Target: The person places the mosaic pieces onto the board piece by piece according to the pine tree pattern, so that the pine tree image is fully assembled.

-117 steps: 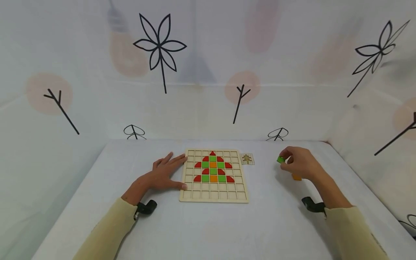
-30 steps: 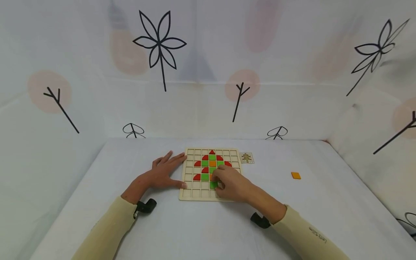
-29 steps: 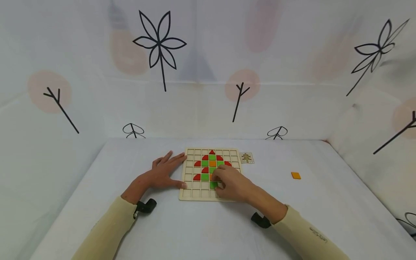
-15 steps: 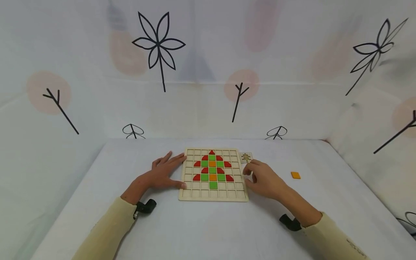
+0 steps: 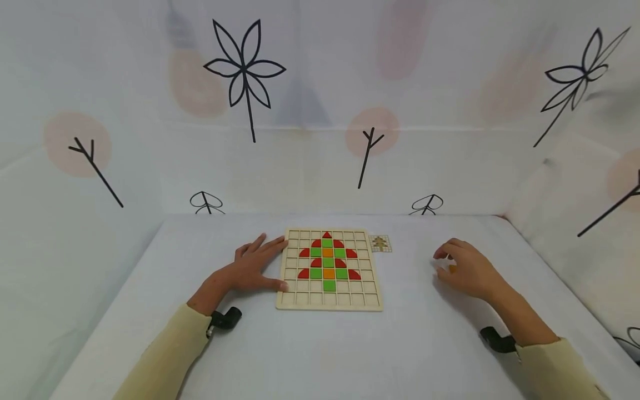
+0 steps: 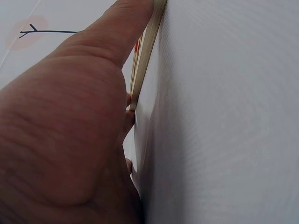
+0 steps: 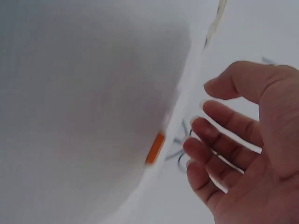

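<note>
A wooden grid board (image 5: 295, 300) lies mid-table, with red, green and orange tiles set in it as a tree shape. At the bottom of the shape sits a green square tile (image 5: 329, 285). My left hand (image 5: 250, 268) rests at the board's left edge, fingers spread, thumb and fingertips on the frame; the left wrist view shows the thumb against the board's side. Over the right of the table is my right hand (image 5: 470, 269), fingers loosely bent and holding nothing. An orange square tile (image 7: 155, 148) lies on the table close by, mostly hidden behind that hand in the head view.
A small card with a tree picture (image 5: 380, 244) lies against the board's upper right side. White cloth covers the table (image 5: 320, 355), and a printed white curtain (image 5: 320, 166) stands behind it.
The right hand carried the green tile from the right to the board, left it below the orange one, and moved back right to the loose orange tile. The left hand has stayed put.
</note>
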Action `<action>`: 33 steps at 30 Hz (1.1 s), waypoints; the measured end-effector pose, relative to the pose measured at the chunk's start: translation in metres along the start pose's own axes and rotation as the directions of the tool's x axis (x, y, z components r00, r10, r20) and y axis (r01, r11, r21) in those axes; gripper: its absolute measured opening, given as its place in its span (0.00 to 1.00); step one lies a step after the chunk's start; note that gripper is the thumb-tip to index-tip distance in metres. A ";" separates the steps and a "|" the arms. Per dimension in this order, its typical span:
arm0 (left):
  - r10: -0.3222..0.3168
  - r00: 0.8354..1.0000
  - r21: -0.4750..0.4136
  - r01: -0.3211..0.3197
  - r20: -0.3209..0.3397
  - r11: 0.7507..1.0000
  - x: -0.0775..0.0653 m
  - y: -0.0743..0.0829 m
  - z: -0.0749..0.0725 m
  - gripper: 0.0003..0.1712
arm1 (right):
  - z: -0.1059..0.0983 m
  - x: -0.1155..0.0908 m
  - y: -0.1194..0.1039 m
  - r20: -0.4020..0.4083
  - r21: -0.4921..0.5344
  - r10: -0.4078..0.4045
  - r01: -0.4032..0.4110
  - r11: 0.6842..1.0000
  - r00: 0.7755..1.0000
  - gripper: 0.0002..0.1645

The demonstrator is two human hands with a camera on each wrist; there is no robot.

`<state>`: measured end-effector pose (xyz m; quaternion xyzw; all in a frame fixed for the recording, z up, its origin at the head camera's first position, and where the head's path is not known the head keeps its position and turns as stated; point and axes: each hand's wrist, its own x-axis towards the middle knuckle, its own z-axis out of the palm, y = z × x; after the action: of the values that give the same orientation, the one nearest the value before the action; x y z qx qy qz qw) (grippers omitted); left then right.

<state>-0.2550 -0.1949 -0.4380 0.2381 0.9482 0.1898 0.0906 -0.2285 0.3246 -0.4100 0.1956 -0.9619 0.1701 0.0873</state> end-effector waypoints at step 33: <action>-0.003 1.000 0.012 0.003 0.005 1.000 -0.002 0.003 -0.002 0.64 | -0.009 -0.006 0.030 0.177 0.089 0.093 -0.110 0.990 0.980 0.13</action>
<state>-0.2527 -0.1937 -0.4344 0.2375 0.9495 0.1833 0.0918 -0.2344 0.3556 -0.4120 0.1642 -0.9649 0.2042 -0.0147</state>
